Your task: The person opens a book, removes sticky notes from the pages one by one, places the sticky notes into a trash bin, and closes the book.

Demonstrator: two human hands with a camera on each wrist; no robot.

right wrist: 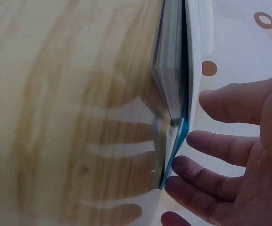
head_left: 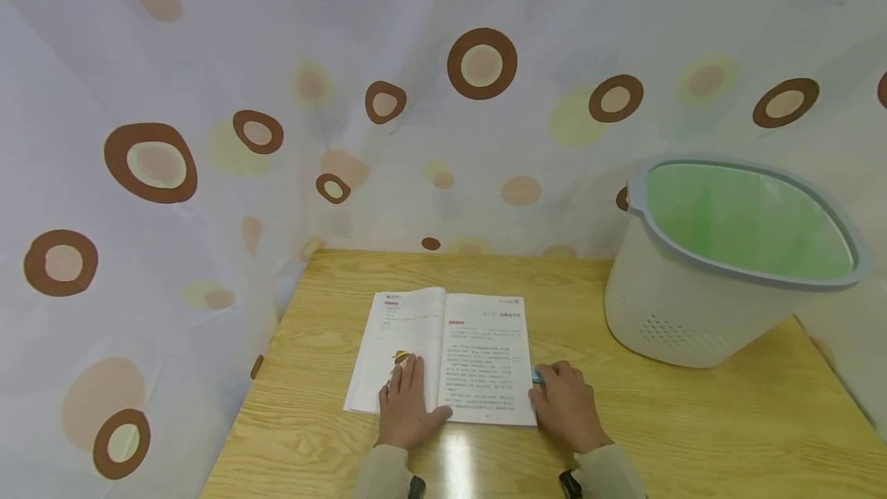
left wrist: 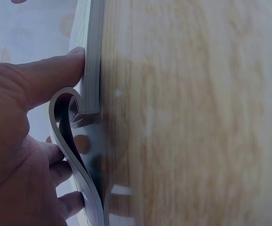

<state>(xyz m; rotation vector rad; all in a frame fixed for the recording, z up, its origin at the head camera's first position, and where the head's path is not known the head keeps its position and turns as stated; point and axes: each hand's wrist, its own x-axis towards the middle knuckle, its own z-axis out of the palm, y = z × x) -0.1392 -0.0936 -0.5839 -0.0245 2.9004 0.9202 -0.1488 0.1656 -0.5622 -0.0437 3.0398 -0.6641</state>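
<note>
Head view: at far left, a pale sheet (head_left: 208, 83) printed with brown rings hangs behind and beside a wood-grain desk (head_left: 298, 376). Next, an open paperback book (head_left: 485, 368) lies on the desk, in front of the person, with printed text on the right page and a yellow-hatted figure (head_left: 400, 356) partly covered on the left page.

The left hand (head_left: 403, 408) lies palm down with fingers extended across the left page; its thumb reaches over the gutter. The left wrist view confirms the leaves bowing into a tight curl at the gutter.

At the right page's outer edge, a thin blue piece (head_left: 537, 376) protrudes; in the right wrist view it runs in between the page block and a raised upper leaf. Its full shape is hidden. The right hand (head_left: 567, 406) touches it with loosely bent fingertips; whether the thumb pinches from the other side cannot be told.

Recommended practice, in my judgement: keep the left palm's pressure even near the gutter to restrain the springy leaves, and guide the blue piece level, parallel to the page, to avoid creasing the upper leaf.

At far right, a white perforated laundry basket (head_left: 693, 314) stands well apart from the book.
</note>
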